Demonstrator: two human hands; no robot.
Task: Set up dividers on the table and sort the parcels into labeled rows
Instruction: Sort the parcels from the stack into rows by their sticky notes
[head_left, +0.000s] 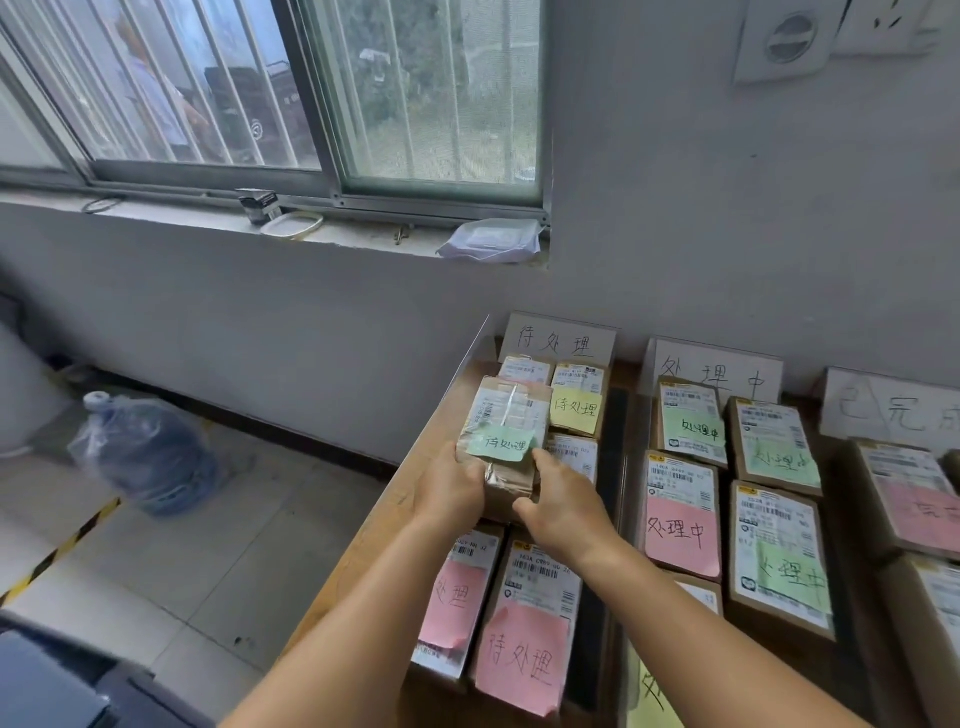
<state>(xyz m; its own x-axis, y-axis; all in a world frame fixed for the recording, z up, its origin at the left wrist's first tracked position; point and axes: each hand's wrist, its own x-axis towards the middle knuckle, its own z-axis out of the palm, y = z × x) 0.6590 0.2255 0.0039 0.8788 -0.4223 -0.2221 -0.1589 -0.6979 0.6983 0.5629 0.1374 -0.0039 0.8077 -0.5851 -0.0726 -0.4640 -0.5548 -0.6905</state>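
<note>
I hold a taped brown parcel with a green sticky note between both hands over the left row of the wooden table. My left hand grips its near left corner. My right hand grips its near right side. Several parcels with pink, yellow and green notes lie in three rows. White label cards stand at the wall: the left card, the middle card and the right card. A dark divider strip separates the left and middle rows.
The table's left edge drops to a tiled floor with a large water bottle in a plastic bag. A windowsill above holds small items. A dark object sits at the lower left.
</note>
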